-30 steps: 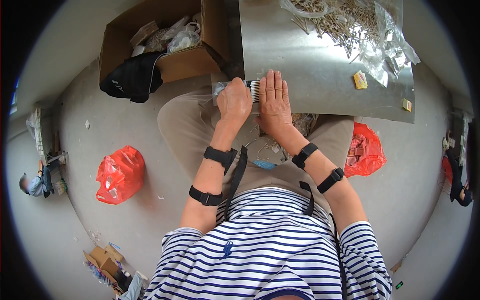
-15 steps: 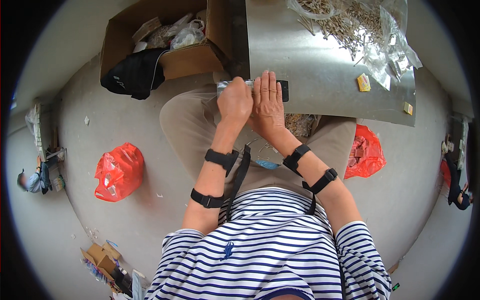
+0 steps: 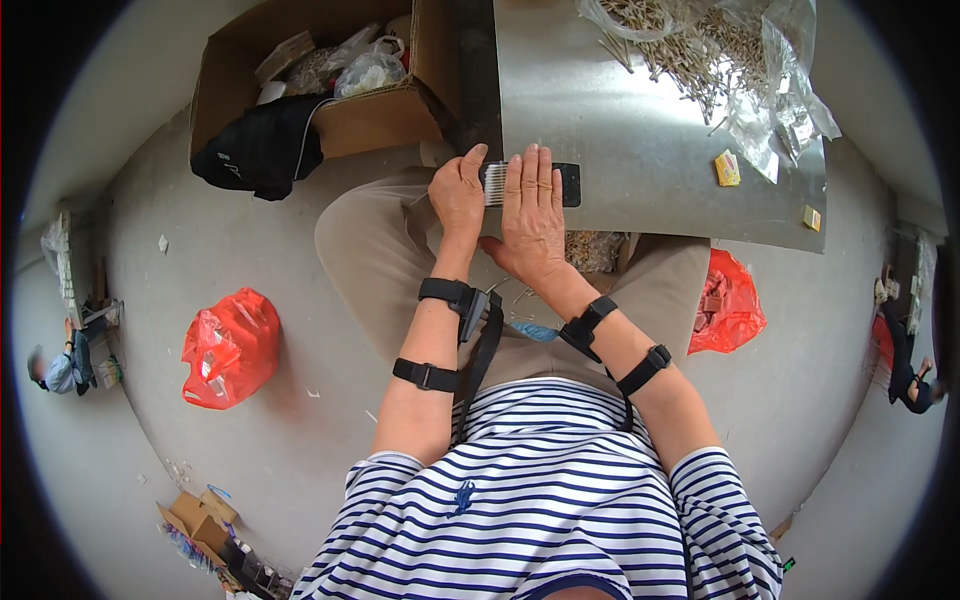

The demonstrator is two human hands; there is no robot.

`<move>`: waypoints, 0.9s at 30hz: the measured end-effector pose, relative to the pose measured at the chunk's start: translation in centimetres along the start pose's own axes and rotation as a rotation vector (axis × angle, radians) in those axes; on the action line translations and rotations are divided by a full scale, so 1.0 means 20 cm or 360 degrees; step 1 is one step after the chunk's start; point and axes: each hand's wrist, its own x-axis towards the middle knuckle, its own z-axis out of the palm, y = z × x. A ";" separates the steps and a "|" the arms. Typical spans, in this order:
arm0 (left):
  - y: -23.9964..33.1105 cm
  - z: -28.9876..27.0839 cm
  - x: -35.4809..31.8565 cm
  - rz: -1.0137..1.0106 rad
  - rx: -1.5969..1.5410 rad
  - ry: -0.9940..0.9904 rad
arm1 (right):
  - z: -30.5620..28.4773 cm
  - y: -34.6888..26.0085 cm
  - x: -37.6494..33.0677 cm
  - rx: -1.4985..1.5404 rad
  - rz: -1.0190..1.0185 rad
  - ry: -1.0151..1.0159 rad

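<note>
At the near left edge of the metal table lies a flat black pack (image 3: pixel 571 185) with a row of thin pale strips across its left part. My left hand (image 3: pixel 458 203) is closed at the pack's left end, thumb pointing up and fingers curled, their tips hidden. Flat across the pack's middle rests my right hand (image 3: pixel 533 215), its fingers straight and close together, the thumb held out toward my left wrist. The black right end sticks out past the right fingers.
A heap of thin brown sticks (image 3: pixel 700 55) and clear plastic bags lie on the metal table (image 3: pixel 620 190), with two small yellow packets (image 3: pixel 727 168). An open cardboard box (image 3: pixel 385 125) stands left, a black garment over its edge. Red bags (image 3: pixel 232 350) sit on the floor; people work at both sides.
My left hand has turned, its thumb now raised, uncovering more of the striped part. Clear film that showed beside it is out of sight. The right hand stays on the pack, its thumb further out.
</note>
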 end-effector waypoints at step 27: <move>0.04 -0.26 0.05 0.0200 -0.0035 0.0248 | -0.59 1.35 -0.16 0.0045 0.1186 0.0864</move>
